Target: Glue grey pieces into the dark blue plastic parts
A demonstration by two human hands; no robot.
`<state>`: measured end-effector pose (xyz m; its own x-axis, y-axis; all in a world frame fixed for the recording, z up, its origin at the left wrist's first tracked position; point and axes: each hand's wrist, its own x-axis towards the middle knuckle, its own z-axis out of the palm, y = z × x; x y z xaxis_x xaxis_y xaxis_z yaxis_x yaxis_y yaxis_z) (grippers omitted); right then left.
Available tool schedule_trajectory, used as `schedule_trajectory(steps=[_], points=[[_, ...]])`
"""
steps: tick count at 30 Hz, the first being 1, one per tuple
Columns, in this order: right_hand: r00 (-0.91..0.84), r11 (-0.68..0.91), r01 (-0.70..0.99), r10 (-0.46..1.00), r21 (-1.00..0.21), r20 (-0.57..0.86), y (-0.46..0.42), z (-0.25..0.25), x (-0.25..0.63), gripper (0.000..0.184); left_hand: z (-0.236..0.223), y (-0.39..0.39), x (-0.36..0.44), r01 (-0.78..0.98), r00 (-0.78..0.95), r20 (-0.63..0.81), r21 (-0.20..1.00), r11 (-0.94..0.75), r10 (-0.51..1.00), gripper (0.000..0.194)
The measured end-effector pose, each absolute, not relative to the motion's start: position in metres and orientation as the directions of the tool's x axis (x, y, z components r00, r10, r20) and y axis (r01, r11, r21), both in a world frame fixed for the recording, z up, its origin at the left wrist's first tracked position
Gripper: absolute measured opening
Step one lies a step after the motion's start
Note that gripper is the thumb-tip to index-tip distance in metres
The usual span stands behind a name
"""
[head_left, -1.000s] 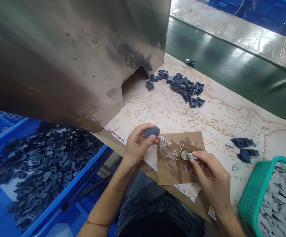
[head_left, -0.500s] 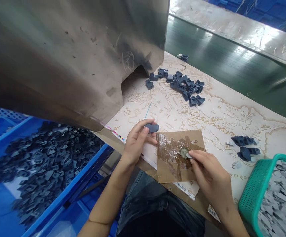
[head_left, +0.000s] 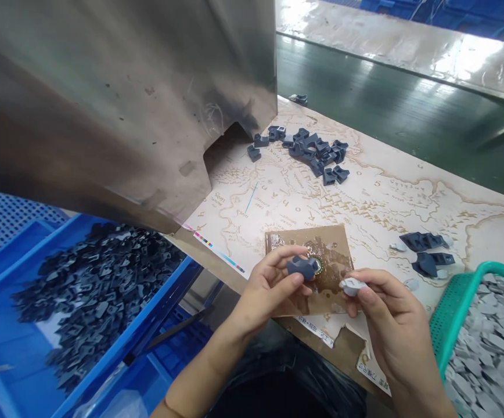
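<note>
My left hand (head_left: pixel 266 290) pinches a dark blue plastic part (head_left: pixel 302 266) between thumb and fingers, just above a wet brown cardboard square (head_left: pixel 334 249). A small round metal cap (head_left: pixel 316 266) sits on that cardboard, partly behind the blue part. My right hand (head_left: pixel 387 319) grips a small light grey piece (head_left: pixel 351 285) at its fingertips, held close to the right of the blue part. The two pieces are a short gap apart.
A heap of dark blue parts (head_left: pixel 313 152) lies on the map-printed table (head_left: pixel 378 197); a few more (head_left: pixel 426 251) lie near a green basket (head_left: pixel 456 302) of grey pieces. A blue bin (head_left: pixel 156 313) of dark parts sits left under a steel chute (head_left: pixel 125 98). A green conveyor (head_left: pixel 387 110) runs behind.
My left hand moved right with the blue part, over the cardboard. My right hand lifted the grey piece off the round cap and drew it toward me. The view shifted left.
</note>
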<state>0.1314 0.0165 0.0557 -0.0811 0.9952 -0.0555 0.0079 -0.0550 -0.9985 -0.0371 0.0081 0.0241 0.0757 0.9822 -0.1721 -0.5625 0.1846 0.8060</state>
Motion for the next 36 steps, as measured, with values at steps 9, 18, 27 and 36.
schedule_trajectory(steps=[9, 18, 27, 36], points=[[-0.036, -0.063, 0.037, 0.997, -0.997, -0.064, 0.007, 0.057, 0.139, 0.014, 0.027, 0.003, -0.022, -0.522, 0.145, -0.293, 0.788, 0.325, 0.945, 0.038], [-0.05, 0.087, 0.248, 0.996, -0.965, 0.077, 0.002, 0.066, 0.138, 0.004, 0.029, 0.001, -0.016, -0.416, 0.065, 0.044, 0.909, -0.013, 0.997, 0.016], [-0.055, -0.067, 0.022, 0.996, -0.997, -0.069, 0.004, 0.064, 0.136, 0.011, 0.023, 0.001, -0.014, -0.176, -0.027, 0.402, 0.899, -0.401, 0.915, 0.016], [-0.017, -0.101, -0.05, 0.995, -0.994, -0.101, 0.002, 0.066, 0.132, 0.02, 0.028, 0.0, -0.014, -0.107, -0.06, 0.376, 0.919, -0.38, 0.925, 0.012]])
